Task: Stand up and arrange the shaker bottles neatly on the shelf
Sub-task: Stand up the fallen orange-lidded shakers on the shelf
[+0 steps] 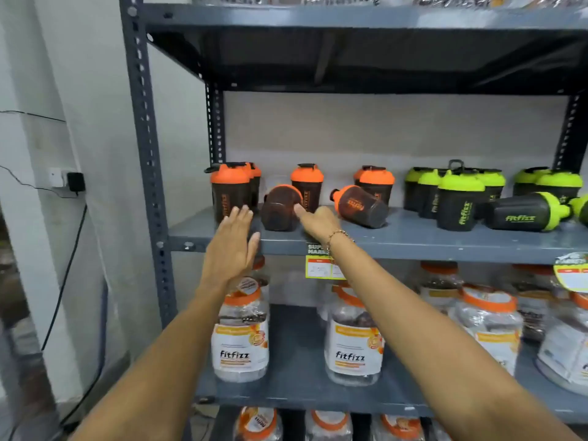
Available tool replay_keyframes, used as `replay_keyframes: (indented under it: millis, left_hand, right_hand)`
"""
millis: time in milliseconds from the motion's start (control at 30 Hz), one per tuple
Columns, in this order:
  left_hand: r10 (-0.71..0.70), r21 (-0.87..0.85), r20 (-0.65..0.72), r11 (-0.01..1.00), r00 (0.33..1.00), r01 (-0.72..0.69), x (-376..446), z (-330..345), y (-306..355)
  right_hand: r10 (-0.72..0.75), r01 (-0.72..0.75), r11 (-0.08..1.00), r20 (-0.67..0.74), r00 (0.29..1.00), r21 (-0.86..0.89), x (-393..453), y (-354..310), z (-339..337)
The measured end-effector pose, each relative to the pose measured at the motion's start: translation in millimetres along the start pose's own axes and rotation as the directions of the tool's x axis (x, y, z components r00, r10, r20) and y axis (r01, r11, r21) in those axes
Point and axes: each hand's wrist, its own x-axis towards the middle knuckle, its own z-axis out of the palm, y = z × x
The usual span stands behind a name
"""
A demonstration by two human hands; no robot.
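Black shaker bottles stand and lie on the grey middle shelf [413, 240]. An orange-lidded bottle [280, 206] lies on its side with its base toward me. My right hand [318, 222] touches its right side with a fingertip. My left hand [230, 249] is open, fingers spread, just left of it and in front of an upright orange-lidded bottle [229, 190]. A second orange-lidded bottle [361, 205] lies tipped to the right of my right hand. Further right a green-lidded bottle [528, 213] lies on its side among upright green-lidded ones [459, 202].
Other upright orange-lidded bottles [307, 184] stand at the back. The lower shelf holds several clear Fitfizz jars [240, 335] with orange lids. A grey slotted upright post [148, 154] frames the rack's left side. Yellow price tags [321, 265] hang from the shelf edge.
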Motion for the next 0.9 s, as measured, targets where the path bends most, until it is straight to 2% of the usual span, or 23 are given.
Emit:
replay_keyframes:
  millis: [200, 333, 467, 633, 700, 767, 900]
  left_hand:
    - [0.083, 0.117, -0.078, 0.99, 0.994, -0.073, -10, 25, -15]
    - [0.137, 0.155, -0.179, 0.982, 0.974, -0.109, -9, 34, -22]
    - [0.154, 0.157, -0.205, 0.98, 0.967, -0.123, -9, 41, -26]
    - [0.176, 0.154, -0.248, 0.978, 0.953, -0.141, -7, 46, -28]
    - [0.177, 0.155, -0.256, 0.978, 0.95, -0.141, -7, 47, -29]
    - [0.177, 0.157, -0.266, 0.978, 0.948, -0.139, -7, 49, -29]
    - [0.174, 0.161, -0.27, 0.978, 0.947, -0.134, -7, 49, -29]
  right_hand:
    - [0.131, -0.129, 0.991, 0.068, 0.989, -0.041, 4, -29, 23]
    - [0.168, -0.167, 0.985, 0.032, 0.985, -0.033, 12, -37, 36]
    - [0.153, -0.153, 0.988, -0.015, 0.988, -0.034, 18, -36, 38]
    - [0.074, -0.103, 0.97, -0.139, 0.988, -0.218, 20, -27, 29]
    - [0.044, -0.078, 0.961, -0.13, 0.991, -0.265, 19, -23, 25]
    - [0.053, -0.061, 0.977, -0.048, 0.997, -0.203, 18, -19, 20]
    - [0.114, -0.12, 0.991, 0.087, 0.99, 0.067, 19, -18, 8]
